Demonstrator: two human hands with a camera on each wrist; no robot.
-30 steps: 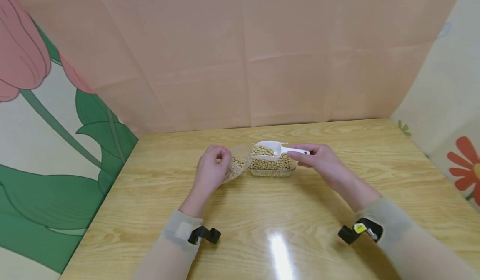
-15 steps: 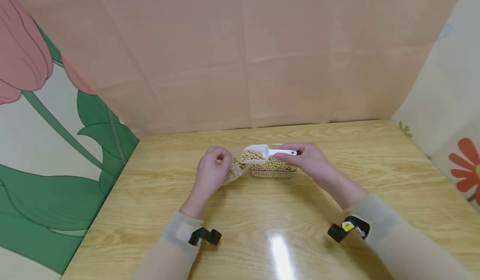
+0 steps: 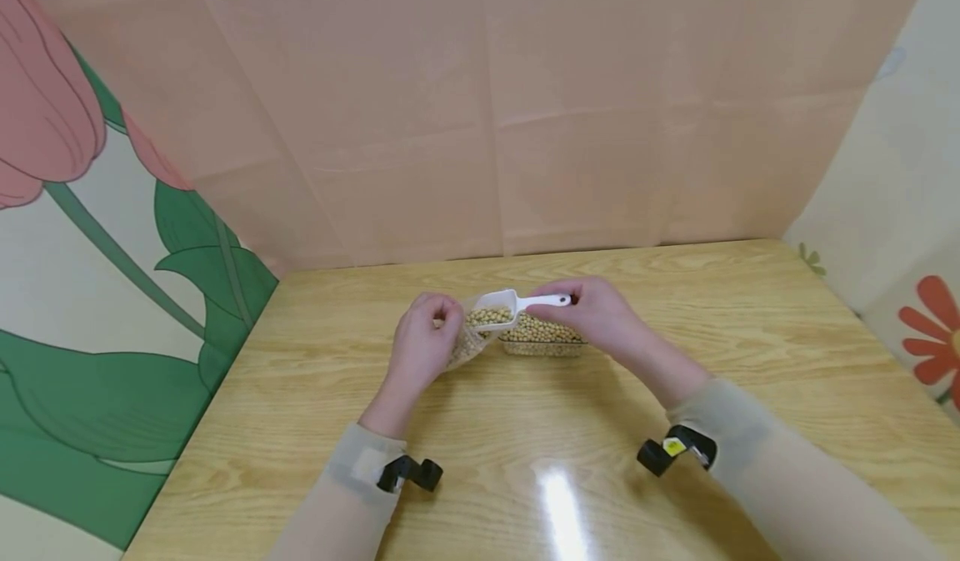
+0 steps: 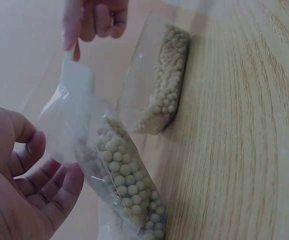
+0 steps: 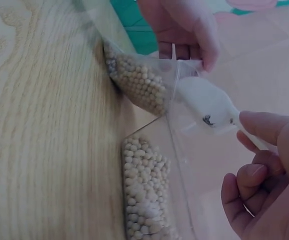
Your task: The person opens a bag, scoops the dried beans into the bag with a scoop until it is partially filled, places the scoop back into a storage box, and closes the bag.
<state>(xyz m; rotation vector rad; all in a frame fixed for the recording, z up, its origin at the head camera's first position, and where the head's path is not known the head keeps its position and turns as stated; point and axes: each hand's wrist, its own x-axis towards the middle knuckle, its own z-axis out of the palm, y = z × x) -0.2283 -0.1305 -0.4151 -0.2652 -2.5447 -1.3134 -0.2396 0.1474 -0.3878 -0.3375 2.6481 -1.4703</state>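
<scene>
My left hand (image 3: pixel 425 338) pinches the edge of a clear plastic bag (image 4: pixel 127 175) with round pale-yellow beans, likely soybeans, in its lower part. From the right, my right hand (image 3: pixel 600 319) grips a white scoop (image 5: pixel 204 100) by its handle, thumb on one side and fingers on the other. The scoop carries a heap of the same beans (image 3: pixel 489 316), and its front end is in the bag's mouth. Below the scoop and right hand stands a clear rectangular container (image 3: pixel 542 349), holding many more beans (image 5: pixel 147 190). The left fingertips are partly hidden in the head view.
The wood-grain table (image 3: pixel 480 444) reaches back to a pink cloth backdrop (image 3: pixel 480 127). Flower-printed panels (image 3: pixel 97 294) stand at the left and right sides. Each wrist wears a band with a small black camera (image 3: pixel 408 472).
My right hand has moved left with the loaded scoop, from above the container into the bag's mouth. The left hand and the bag have stayed about where they were.
</scene>
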